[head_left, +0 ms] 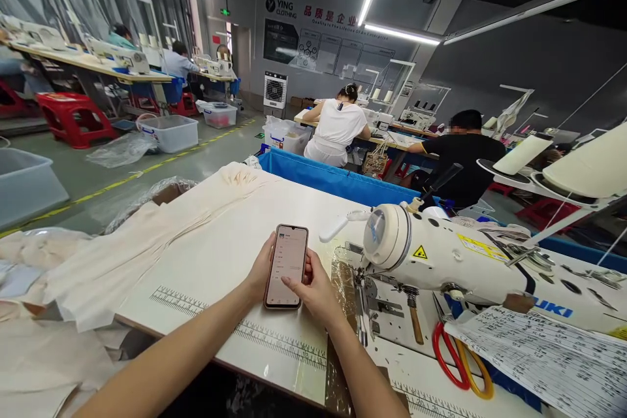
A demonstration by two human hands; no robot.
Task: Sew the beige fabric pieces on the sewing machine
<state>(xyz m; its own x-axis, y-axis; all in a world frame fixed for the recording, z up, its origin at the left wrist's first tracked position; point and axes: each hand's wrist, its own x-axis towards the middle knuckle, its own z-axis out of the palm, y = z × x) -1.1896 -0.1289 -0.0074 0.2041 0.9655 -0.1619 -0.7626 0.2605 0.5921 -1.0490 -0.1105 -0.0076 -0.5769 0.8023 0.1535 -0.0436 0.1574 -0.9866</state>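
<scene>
A smartphone [285,268] with a lit, pale screen stands upright between my two hands above the white sewing table [230,251]. Around its left edge my left hand [260,268] is closed, with most of the fingers hidden behind the phone. My right hand [316,284] grips the right edge, and its thumb lies over the lower part of the screen. Close to my right hand is the head of a white sewing machine [416,241]. Left of the phone, cream fabric pieces [161,228] are spread along the table and hang over its edge.
Scissors [460,356] with red and yellow handles lie by the machine, next to a handwritten sheet [553,353]. Large thread cones [588,163] stand at right. A blue cloth bin [333,173] borders the table's far side. Co-workers [337,124] sit beyond; red stools [76,119] stand left.
</scene>
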